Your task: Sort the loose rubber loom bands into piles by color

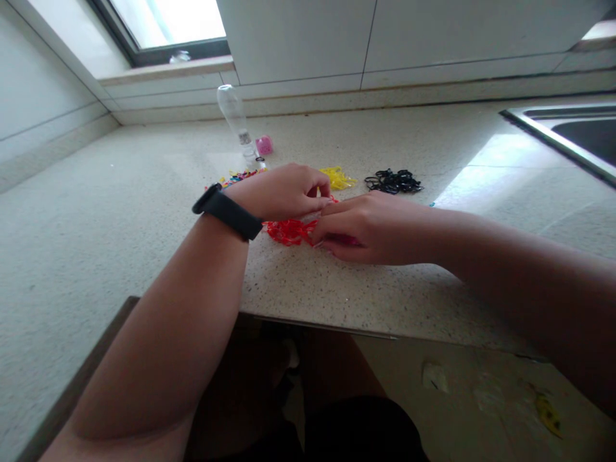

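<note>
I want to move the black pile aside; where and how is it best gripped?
Probably around the middle of the black pile, pinching from above: it's a low, loose heap of thin loops. Coming in from the right should keep clear of the yellow pile on its left.

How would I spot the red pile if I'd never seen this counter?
Start at the clear bottle toward the back of the counter. Come forward to the pile partly hidden by the left hand and right hand. It's the red one, farther forward than its neighbours, the yellow pile and black pile.
</note>
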`<state>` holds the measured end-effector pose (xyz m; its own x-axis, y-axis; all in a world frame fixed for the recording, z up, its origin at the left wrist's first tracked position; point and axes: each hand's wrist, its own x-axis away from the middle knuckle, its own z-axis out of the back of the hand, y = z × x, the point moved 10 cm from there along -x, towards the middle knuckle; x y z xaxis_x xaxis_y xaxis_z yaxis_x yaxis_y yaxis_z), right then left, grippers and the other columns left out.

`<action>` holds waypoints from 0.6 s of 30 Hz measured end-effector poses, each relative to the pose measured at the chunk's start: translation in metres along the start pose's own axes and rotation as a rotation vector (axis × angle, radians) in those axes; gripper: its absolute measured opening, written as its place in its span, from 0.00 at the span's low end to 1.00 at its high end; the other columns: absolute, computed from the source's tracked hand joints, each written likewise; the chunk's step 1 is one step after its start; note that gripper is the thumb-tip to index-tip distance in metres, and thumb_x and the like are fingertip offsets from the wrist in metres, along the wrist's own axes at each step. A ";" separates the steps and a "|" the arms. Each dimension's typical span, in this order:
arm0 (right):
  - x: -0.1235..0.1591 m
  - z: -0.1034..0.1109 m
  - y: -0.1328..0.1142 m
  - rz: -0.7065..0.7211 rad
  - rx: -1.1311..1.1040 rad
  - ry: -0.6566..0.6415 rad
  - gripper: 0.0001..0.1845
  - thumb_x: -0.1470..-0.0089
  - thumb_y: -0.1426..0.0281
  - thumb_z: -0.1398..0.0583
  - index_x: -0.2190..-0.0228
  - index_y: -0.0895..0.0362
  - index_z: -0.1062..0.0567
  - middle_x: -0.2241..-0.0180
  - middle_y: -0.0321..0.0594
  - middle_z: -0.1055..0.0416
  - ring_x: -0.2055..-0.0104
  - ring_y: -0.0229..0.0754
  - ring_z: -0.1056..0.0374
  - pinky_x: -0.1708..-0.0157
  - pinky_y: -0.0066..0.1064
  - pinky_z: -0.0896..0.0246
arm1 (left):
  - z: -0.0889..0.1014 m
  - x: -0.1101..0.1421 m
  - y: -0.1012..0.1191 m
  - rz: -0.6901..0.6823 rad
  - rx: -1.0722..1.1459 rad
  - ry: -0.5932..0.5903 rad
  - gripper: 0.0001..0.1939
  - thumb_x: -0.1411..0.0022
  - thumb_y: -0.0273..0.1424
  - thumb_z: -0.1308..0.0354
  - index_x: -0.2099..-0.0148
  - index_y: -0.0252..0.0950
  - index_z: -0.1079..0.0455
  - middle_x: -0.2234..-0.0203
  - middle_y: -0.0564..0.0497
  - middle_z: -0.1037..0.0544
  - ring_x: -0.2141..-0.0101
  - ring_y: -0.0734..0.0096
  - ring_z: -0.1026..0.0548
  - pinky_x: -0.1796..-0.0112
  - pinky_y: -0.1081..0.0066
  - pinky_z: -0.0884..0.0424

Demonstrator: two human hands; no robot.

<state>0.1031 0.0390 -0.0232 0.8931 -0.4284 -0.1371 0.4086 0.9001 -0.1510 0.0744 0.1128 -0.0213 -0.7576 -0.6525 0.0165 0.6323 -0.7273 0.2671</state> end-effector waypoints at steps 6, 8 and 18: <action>0.000 0.001 -0.001 -0.006 0.033 -0.006 0.11 0.41 0.70 0.45 0.60 0.56 0.23 0.68 0.39 0.27 0.70 0.37 0.38 0.69 0.31 0.52 | 0.000 0.002 0.003 0.008 -0.031 -0.026 0.17 0.38 0.36 0.47 0.53 0.33 0.24 0.64 0.47 0.20 0.65 0.68 0.26 0.62 0.70 0.37; 0.000 0.001 -0.002 -0.005 0.043 -0.009 0.11 0.41 0.70 0.45 0.60 0.56 0.23 0.68 0.38 0.27 0.70 0.37 0.38 0.68 0.31 0.51 | 0.000 0.003 0.005 0.016 -0.040 -0.042 0.17 0.37 0.37 0.47 0.53 0.33 0.24 0.64 0.46 0.20 0.65 0.68 0.26 0.62 0.70 0.37; 0.000 0.000 -0.002 0.009 0.051 0.009 0.12 0.41 0.69 0.45 0.59 0.55 0.23 0.67 0.37 0.26 0.69 0.37 0.35 0.68 0.31 0.50 | 0.000 0.005 0.009 0.044 -0.101 -0.083 0.20 0.37 0.39 0.48 0.49 0.34 0.25 0.65 0.47 0.20 0.60 0.63 0.25 0.60 0.69 0.35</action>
<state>0.1023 0.0371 -0.0226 0.8950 -0.4211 -0.1471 0.4101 0.9065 -0.1000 0.0763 0.1026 -0.0182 -0.7370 -0.6673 0.1072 0.6750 -0.7188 0.1664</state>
